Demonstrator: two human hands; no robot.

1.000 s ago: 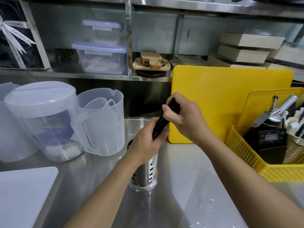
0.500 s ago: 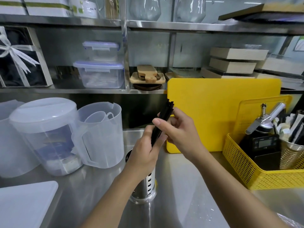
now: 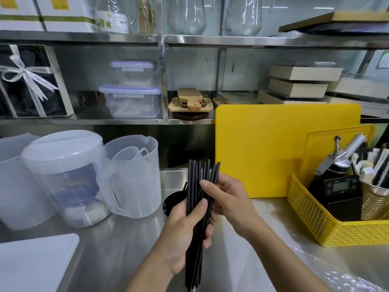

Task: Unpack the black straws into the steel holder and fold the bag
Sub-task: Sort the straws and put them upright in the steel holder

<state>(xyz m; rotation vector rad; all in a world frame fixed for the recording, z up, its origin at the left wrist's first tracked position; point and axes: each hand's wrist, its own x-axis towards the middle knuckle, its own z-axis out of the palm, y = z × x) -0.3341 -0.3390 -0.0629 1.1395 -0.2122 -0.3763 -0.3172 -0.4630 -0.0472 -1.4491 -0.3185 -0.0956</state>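
A bundle of long black straws [image 3: 199, 180] stands nearly upright in front of me, lifted above the counter. My left hand [image 3: 186, 234] is wrapped around the bundle's middle, thumb across the front. My right hand [image 3: 226, 197] pinches the upper part of the straws from the right with its fingertips. Behind my left hand only the dark rim of the steel holder [image 3: 173, 199] shows, with one straw sticking out of it. The clear plastic bag [image 3: 341, 275] lies crumpled on the counter at the lower right.
Two translucent plastic jugs [image 3: 130, 178] stand at the left, a white board [image 3: 35, 262] at the lower left. A yellow cutting board [image 3: 284, 148] leans at the back; a yellow basket [image 3: 328, 218] with tools sits right. Shelves run above.
The straw bundle has come up out of the holder and fanned out in my hands. The camera view has tilted up, so the holder is now mostly hidden behind my left hand.
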